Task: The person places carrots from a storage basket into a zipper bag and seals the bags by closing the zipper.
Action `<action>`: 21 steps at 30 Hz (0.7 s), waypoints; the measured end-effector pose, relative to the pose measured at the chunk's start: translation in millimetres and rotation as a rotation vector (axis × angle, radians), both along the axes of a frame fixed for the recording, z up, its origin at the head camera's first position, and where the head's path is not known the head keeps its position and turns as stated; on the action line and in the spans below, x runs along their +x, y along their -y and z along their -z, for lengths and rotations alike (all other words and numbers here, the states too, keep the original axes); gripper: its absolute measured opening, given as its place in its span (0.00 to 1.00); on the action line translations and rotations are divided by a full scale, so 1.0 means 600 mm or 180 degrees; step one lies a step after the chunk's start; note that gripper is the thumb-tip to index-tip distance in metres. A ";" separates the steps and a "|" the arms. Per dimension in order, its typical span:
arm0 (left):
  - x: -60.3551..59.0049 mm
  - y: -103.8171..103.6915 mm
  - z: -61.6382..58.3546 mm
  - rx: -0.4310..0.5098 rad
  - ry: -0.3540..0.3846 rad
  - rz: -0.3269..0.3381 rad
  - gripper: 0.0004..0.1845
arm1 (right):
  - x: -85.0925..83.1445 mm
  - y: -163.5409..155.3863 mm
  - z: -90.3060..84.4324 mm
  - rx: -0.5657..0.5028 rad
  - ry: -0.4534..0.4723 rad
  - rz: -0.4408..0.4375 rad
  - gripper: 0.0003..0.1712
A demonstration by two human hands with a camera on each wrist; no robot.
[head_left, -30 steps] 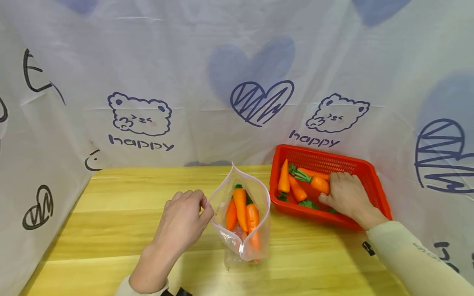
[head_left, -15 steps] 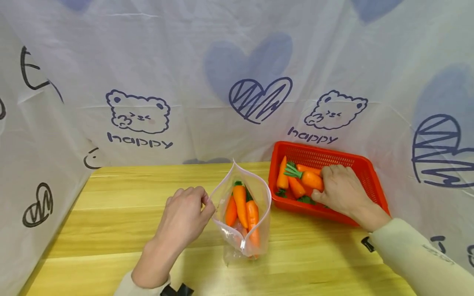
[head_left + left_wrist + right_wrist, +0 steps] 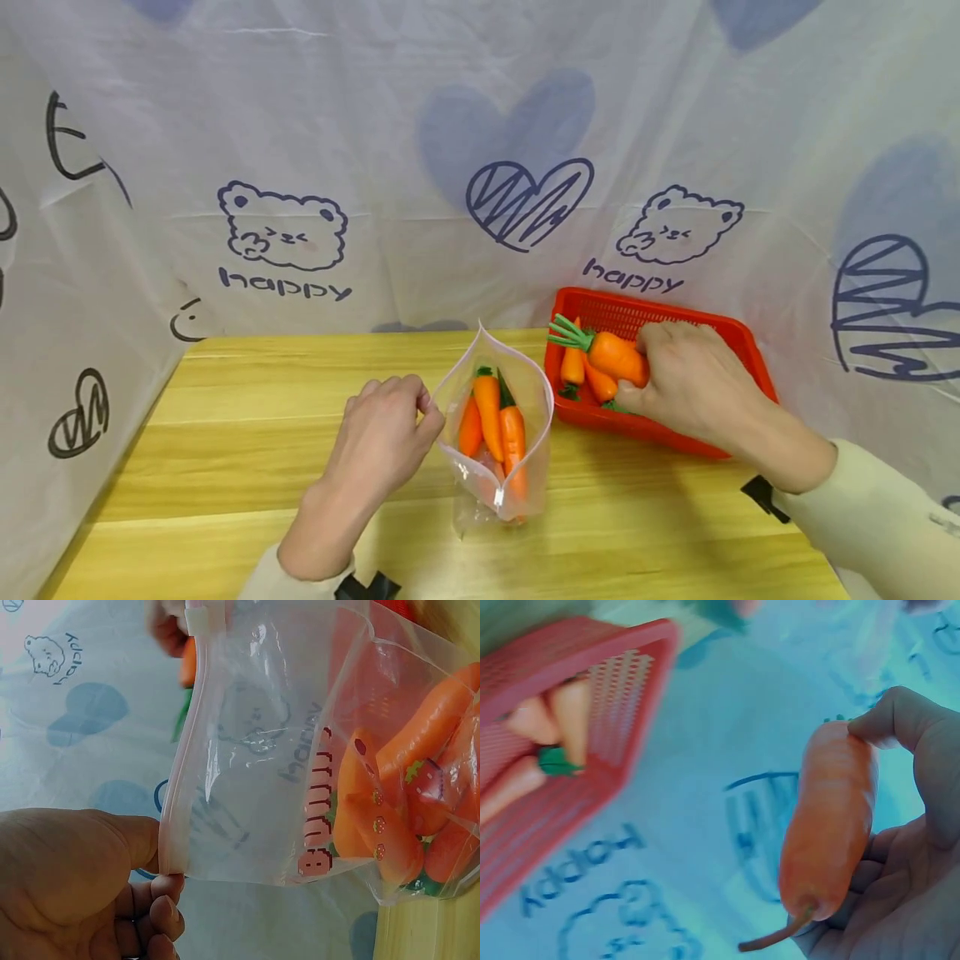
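Note:
My left hand [image 3: 386, 442] pinches the left edge of a clear zip bag [image 3: 247, 712] with a pink rim and a white slider. The bag stands on the table with its mouth spread, and several orange carrots [image 3: 487, 408] with green tops lie inside. Over the left part of a red basket [image 3: 660, 439], my right hand [image 3: 693, 383] grips a plump carrot [image 3: 617, 357], its green stalks pointing left. In the right wrist view, thumb and fingers are around that carrot [image 3: 825, 817], whose thin root tip shows.
More carrots [image 3: 572, 367] lie in the basket's left end. A pale printed cloth [image 3: 405, 250] hangs behind the wood-grain table [image 3: 247, 417] and along both sides. The basket stands close to the cloth, to the right of the bag.
My right hand has lifted the carrot out of the pile, up and to the left. The left hand has kept its pinch on the bag, shifting slightly right.

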State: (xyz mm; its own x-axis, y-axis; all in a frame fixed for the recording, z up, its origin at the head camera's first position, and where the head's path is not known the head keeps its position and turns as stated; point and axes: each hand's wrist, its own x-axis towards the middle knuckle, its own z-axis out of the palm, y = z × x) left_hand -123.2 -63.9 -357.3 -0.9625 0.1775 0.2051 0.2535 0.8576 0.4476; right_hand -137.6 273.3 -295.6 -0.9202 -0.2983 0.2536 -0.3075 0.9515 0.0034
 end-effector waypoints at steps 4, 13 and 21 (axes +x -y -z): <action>-0.001 -0.007 0.001 0.0016 -0.0040 0.0009 0.08 | 0.027 0.040 -0.039 0.0026 0.0057 -0.0053 0.20; -0.001 -0.020 0.002 0.0084 -0.0107 0.0001 0.09 | 0.056 0.107 -0.082 0.0415 0.0338 -0.0364 0.18; 0.001 -0.045 0.000 0.0115 -0.0118 0.0113 0.08 | 0.016 0.158 -0.076 0.0818 0.1379 -0.0278 0.18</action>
State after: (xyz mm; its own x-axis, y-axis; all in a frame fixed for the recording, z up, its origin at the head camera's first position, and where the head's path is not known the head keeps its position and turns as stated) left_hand -122.6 -37.2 -357.6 -0.9474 0.2032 0.2475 0.3005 0.8312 0.4679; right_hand -127.7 178.4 -249.8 -0.8934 -0.3815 -0.2373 -0.4110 0.9073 0.0885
